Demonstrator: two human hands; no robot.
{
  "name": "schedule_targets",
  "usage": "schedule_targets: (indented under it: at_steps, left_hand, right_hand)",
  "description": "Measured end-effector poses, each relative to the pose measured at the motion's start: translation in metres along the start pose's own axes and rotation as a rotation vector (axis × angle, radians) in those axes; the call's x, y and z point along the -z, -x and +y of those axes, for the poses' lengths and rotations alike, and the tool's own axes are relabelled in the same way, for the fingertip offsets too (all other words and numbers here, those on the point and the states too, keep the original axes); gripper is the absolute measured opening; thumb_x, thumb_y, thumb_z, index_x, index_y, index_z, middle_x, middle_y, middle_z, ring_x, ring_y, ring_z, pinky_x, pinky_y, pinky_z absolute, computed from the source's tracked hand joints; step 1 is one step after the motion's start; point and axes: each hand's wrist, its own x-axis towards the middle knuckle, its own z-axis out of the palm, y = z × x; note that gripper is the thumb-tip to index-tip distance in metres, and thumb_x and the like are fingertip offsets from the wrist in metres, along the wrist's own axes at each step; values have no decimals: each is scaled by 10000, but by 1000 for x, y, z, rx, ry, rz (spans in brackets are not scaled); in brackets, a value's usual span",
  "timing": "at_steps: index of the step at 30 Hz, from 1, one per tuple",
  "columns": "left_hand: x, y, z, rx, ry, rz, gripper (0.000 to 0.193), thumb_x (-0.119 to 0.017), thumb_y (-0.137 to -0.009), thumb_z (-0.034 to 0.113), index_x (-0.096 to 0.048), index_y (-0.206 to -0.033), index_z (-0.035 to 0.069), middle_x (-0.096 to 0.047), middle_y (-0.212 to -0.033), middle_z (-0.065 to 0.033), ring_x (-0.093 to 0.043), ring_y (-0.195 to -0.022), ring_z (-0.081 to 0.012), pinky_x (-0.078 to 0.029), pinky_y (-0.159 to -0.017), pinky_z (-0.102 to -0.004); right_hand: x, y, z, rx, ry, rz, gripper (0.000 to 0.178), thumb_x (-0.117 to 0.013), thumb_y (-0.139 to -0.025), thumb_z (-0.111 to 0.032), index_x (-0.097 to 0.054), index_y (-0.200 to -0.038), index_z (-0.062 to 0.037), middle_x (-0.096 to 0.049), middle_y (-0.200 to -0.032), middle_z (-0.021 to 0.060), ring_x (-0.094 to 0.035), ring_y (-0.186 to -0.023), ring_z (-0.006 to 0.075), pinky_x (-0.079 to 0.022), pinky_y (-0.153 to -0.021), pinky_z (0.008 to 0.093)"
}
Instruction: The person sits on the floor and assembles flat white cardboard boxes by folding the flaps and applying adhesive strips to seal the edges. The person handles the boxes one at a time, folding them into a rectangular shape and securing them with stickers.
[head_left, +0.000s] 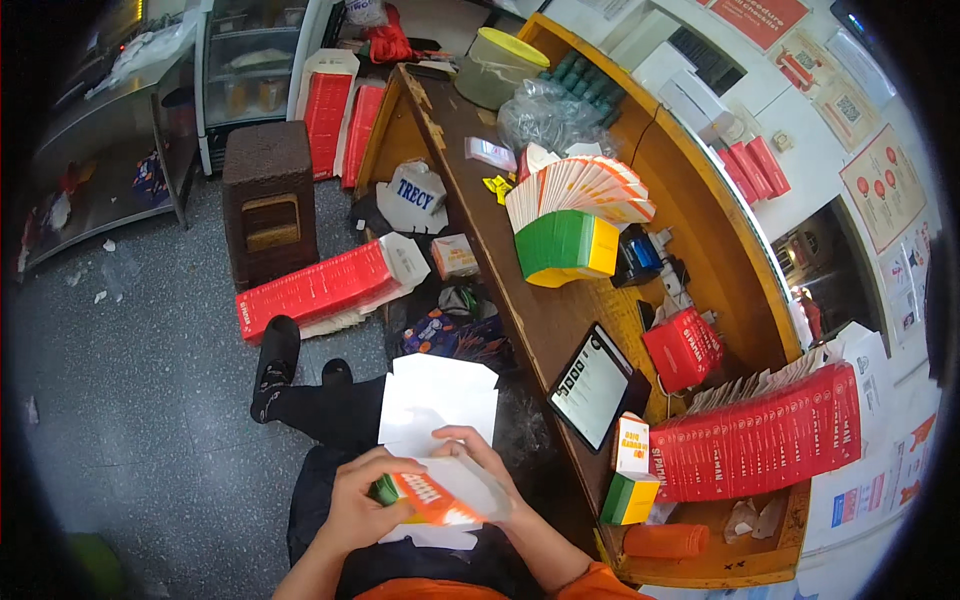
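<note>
Over my lap I hold a small paperboard carton [435, 497] with orange, green and white printed sides, partly folded into shape. My left hand [362, 500] is closed around its left side, the thumb low on the green and yellow part. On the far side and right edge, my right hand [490, 468] grips the carton's pale inner wall, its fingers bent. Beneath both hands a white unprinted board blank [437, 395] lies across my thighs, its flaps sticking out beyond and below the carton. The carton's inside is mostly hidden.
On the right, the brown desk [470, 200] bears a tablet [592, 385], a fanned stack of green-yellow cartons [568, 248], one standing carton [630, 497] and a long row of red cartons [760, 435]. A red carton bundle [320, 287] and brown stool [268, 170] occupy the floor.
</note>
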Motion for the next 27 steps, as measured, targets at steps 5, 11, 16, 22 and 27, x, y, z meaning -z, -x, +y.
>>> schedule_targets:
  at_steps: [5,11,16,22,27]
  left_hand:
    - [-8,-3,2,-34,131,192,392,-745,-731,-52,-696,-1114,19,-645,-948,-80,-629,-815,-158,-486,-738,-274]
    - [14,-52,88,-101,-273,-109,674,-738,-881,160,-488,-1492,26,-463,-1488,-233,-442,-1416,-364,-337,-1177,-434]
    - [45,-90,175,-432,468,-491,552,-674,-950,237,-541,-1444,28,-526,-1456,-203,-507,-1365,-333,-395,-1143,-448]
    - [37,-97,218,-596,621,-706,502,-671,-953,226,-574,-1399,19,-551,-1434,-199,-529,-1344,-331,-432,-1097,-436]
    - [31,-98,230,-618,611,-766,461,-670,-956,217,-602,-1363,11,-572,-1416,-195,-548,-1327,-329,-464,-1059,-426]
  right_hand:
    - [-5,5,2,295,277,-53,621,-762,-874,-361,-524,-1369,-70,-480,-1454,192,-495,-1348,274,-388,-1115,405]
    - [81,-34,-51,564,347,305,343,-642,-939,-382,-571,-1066,-72,-579,-1286,170,-574,-1195,271,-488,-1036,445]
    - [238,-68,-166,635,213,484,420,-594,-1021,-144,-494,-1418,-52,-560,-1394,46,-520,-1321,186,-395,-1138,365]
    - [279,-167,-223,652,364,518,457,-575,-1045,-218,-460,-1451,-43,-563,-1374,84,-536,-1268,203,-417,-1058,343]
    - [344,-215,-210,549,662,642,622,-533,-1066,-422,-414,-1478,28,-566,-1393,183,-560,-1259,258,-428,-1063,363]
